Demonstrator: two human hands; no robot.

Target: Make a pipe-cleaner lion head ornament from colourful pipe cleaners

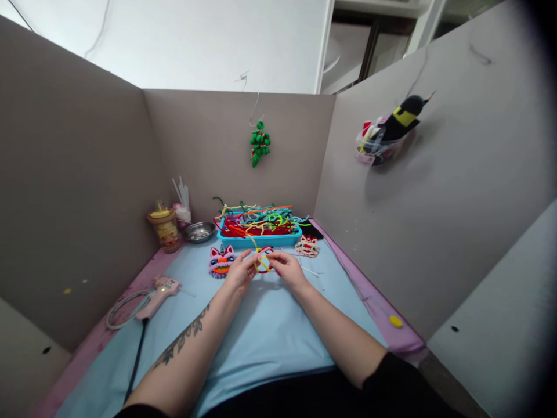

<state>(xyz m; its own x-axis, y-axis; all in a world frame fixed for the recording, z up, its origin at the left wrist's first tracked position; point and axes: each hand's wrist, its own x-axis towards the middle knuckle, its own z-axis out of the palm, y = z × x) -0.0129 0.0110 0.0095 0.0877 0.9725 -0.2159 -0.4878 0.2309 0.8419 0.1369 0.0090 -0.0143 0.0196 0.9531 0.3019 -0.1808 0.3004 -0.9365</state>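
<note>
My left hand (pixel 242 271) and my right hand (pixel 286 269) hold a small ring-shaped piece of red and yellow pipe cleaner (pixel 263 261) between their fingertips, above the blue cloth. A yellow strand sticks up from it toward the tray. Just left of my left hand lies a pink, orange and purple animal-face piece (pixel 220 262). Beyond my right hand is a cream and red face piece (pixel 307 246). Behind the hands, a blue tray (pixel 261 240) is heaped with pipe cleaners of many colours.
A pink glue gun (pixel 159 295) with its cable lies at the left. Behind it stand a metal bowl (pixel 199 231) and a jar with a yellow lid (pixel 165 229). Grey partitions enclose the table. A green ornament (pixel 260 144) and a tool basket (pixel 378 146) hang there.
</note>
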